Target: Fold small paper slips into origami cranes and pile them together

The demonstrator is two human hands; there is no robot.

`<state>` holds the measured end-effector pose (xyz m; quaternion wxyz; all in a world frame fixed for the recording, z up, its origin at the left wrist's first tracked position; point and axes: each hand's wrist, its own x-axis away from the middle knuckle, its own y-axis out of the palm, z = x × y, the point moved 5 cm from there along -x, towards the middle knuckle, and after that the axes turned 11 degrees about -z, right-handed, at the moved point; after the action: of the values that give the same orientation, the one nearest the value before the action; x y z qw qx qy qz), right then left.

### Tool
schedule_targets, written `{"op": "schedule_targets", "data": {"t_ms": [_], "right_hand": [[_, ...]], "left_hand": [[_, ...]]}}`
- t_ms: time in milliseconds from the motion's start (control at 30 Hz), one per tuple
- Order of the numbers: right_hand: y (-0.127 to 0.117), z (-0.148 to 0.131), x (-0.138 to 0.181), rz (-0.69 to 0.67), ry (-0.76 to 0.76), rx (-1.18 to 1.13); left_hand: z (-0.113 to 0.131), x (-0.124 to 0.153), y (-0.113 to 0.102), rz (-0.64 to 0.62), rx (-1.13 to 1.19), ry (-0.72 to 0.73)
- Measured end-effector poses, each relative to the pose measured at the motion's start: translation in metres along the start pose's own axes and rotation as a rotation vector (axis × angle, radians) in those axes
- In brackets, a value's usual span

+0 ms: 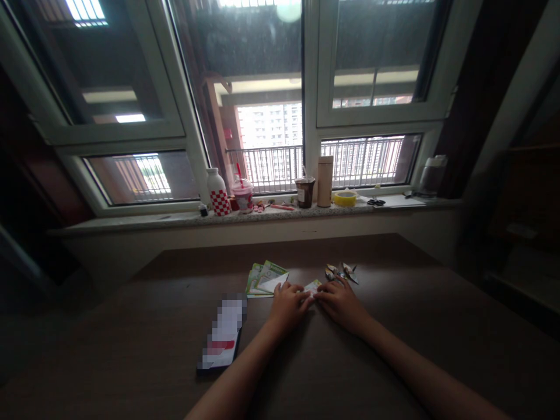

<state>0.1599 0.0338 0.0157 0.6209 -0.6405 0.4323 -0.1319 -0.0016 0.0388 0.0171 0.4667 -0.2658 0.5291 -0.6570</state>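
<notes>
Between my two hands a small piece of white paper with green print (313, 285) lies low over the table, partly hidden by fingers. My left hand (289, 303) closes its fingertips on the paper's left side. From the other side, my right hand (342, 303) pinches the right edge. Left of them several green-and-white printed cards or sheets (268, 277) lie fanned and overlapping, one with a white corner. Just beyond my right hand sit several small folded paper pieces (341, 272) with pointed ends.
A phone (222, 335), its screen blurred, lies left of my left forearm on the brown table (131, 350). On the windowsill (184, 220) stand a checkered bottle (218, 192), drink cups (305, 192), a tan flask (325, 182), yellow tape (345, 199) and scissors (376, 202).
</notes>
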Motion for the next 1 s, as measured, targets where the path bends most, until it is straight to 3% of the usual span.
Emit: {"op": "schedule_targets", "data": {"t_ms": [233, 500, 667, 867, 1000], "right_hand": [[0.003, 0.001, 0.0, -0.004, 0.02, -0.061], [0.008, 0.005, -0.001, -0.024, -0.003, -0.036], [0.012, 0.009, 0.001, -0.026, 0.01, -0.107], [0.012, 0.007, 0.001, -0.033, 0.007, -0.133], [0.011, 0.005, 0.001, -0.029, 0.004, -0.12]], "left_hand": [[0.001, 0.0, -0.005, 0.036, 0.052, 0.009], [0.007, 0.0, -0.004, 0.014, 0.007, 0.042], [0.0, -0.003, 0.0, -0.015, 0.108, 0.039], [-0.01, 0.0, -0.003, 0.082, 0.118, -0.084], [-0.01, 0.002, -0.003, 0.057, 0.073, -0.132]]}}
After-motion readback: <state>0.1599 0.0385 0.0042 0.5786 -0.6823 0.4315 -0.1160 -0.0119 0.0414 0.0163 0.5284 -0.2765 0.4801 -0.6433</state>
